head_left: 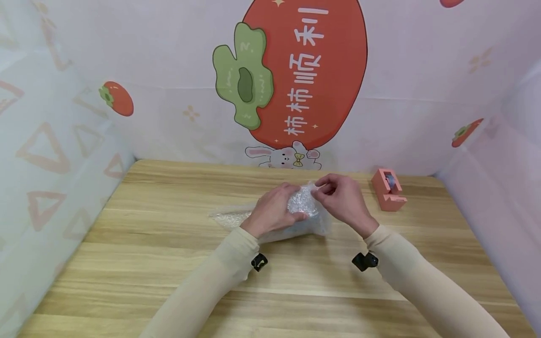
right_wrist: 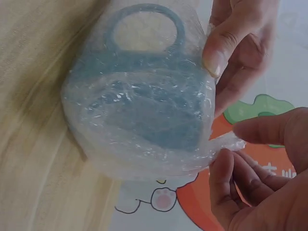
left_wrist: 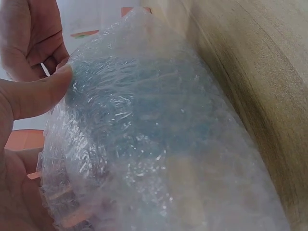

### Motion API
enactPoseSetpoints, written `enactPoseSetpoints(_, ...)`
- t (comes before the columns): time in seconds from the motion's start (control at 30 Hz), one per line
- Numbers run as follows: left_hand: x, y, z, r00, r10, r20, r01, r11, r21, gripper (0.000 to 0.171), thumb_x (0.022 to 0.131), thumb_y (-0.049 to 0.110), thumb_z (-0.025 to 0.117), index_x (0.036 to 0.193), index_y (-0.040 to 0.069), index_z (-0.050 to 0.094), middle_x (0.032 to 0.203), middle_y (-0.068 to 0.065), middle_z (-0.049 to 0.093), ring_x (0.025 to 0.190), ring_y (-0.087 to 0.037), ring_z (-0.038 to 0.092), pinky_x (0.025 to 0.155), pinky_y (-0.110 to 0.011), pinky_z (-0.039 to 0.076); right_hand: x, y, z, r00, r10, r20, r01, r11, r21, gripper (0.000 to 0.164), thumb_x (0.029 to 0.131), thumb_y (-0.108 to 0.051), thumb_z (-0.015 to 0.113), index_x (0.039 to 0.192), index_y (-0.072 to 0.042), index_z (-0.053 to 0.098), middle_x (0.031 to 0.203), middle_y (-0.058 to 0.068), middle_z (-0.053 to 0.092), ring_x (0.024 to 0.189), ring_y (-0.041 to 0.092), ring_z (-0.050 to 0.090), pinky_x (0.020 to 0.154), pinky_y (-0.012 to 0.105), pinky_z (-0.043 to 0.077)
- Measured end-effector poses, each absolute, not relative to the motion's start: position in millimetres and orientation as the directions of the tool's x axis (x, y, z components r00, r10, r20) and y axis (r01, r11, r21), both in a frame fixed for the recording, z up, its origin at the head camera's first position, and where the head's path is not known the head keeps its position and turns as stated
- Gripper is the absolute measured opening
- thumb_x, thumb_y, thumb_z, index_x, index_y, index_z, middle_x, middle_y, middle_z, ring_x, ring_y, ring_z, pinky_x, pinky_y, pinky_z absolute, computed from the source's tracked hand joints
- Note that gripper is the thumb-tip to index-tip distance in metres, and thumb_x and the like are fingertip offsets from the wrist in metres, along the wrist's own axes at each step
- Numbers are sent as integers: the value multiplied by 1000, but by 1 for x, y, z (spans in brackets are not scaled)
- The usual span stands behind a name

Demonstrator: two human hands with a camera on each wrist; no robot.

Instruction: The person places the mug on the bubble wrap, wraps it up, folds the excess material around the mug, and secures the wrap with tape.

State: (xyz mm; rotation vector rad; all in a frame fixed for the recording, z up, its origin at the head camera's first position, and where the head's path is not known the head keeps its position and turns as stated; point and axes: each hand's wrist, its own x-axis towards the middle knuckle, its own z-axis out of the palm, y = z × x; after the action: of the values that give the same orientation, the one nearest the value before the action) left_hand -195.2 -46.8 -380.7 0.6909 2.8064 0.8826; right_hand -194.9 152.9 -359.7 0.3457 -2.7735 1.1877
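A blue mug (right_wrist: 144, 110) with a ring handle shows through a sheet of clear bubble wrap (head_left: 304, 201) on the table. My left hand (head_left: 274, 210) holds the wrapped mug from the left, with the thumb on the near side and the fingers over the far side. At the right end, my right hand (head_left: 343, 198) pinches a loose edge of the bubble wrap between thumb and fingers, as the right wrist view shows. A flat tail of the wrap trails leftward under my left hand. In the left wrist view, the mug is blurred behind the plastic layers.
A pink tape dispenser (head_left: 388, 190) stands near the table's back right corner. The wooden table (head_left: 169, 272) is bounded by a printed cloth backdrop (head_left: 177, 56) at the back and cloth walls at both sides.
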Motion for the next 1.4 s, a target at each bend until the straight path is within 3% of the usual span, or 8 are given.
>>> enactPoseSetpoints(0.2, -196, -46, -382, -898, 441, 7, 360, 725, 587, 75, 85, 38, 83, 147, 8, 52, 144, -6, 55, 127, -26, 54, 109, -46, 43, -194, 163, -365, -979, -171, 111, -191, 579, -793, 16, 99, -15, 66, 104, -3, 74, 87, 8, 73, 75, 22, 65, 63, 28, 53)
enactPoseSetpoints(0.3, -196, -46, -383, -903, 429, 3, 347, 725, 595, 76, 85, 38, 84, 147, 10, 52, 144, -6, 55, 127, -26, 54, 109, -46, 42, -196, 166, -367, -978, -181, 101, -187, 558, -808, 14, 98, -11, 67, 105, -2, 75, 93, 10, 74, 79, 22, 66, 65, 26, 54)
enactPoseSetpoints(0.63, -194, -47, -383, -907, 420, 27, 349, 713, 608, 75, 85, 39, 83, 146, 10, 52, 145, -8, 55, 128, -28, 54, 109, -47, 43, -196, 155, -375, -973, -163, 166, -232, 619, -751, 21, 88, -8, 79, 108, -1, 76, 94, 11, 75, 79, 21, 69, 68, 26, 59)
enactPoseSetpoints(0.83, -193, -47, -384, -920, 393, 10, 309, 709, 634, 75, 84, 38, 84, 146, 11, 53, 144, -6, 55, 123, -26, 56, 105, -45, 46, -196, 151, -377, -966, -186, 179, -258, 658, -707, 21, 89, -7, 78, 109, 1, 77, 95, 12, 71, 80, 24, 62, 64, 28, 54)
enactPoseSetpoints(1.03, -189, -44, -385, -930, 366, 16, 303, 744, 595, 77, 85, 43, 82, 147, 10, 51, 147, -8, 53, 125, -27, 55, 105, -48, 47, -195, 152, -378, -957, -241, 160, -286, 705, -649, 26, 91, -11, 76, 116, -5, 77, 90, 12, 57, 82, 28, 50, 64, 35, 46)
enactPoseSetpoints(1.17, -184, -42, -385, -930, 366, 46, 327, 759, 563, 77, 86, 44, 80, 147, 6, 51, 144, -10, 54, 123, -28, 57, 101, -48, 50, -196, 153, -377, -962, -241, 132, -267, 706, -656, 28, 91, -14, 76, 119, -9, 77, 85, 8, 59, 78, 24, 52, 58, 33, 49)
enactPoseSetpoints(1.4, -177, -40, -386, -937, 342, 76, 330, 789, 519, 78, 86, 46, 80, 145, 3, 51, 136, -12, 58, 117, -26, 59, 97, -44, 54, -195, 149, -380, -970, -202, 137, -242, 714, -657, 36, 90, -14, 77, 126, -11, 73, 91, 11, 57, 81, 26, 55, 58, 33, 51)
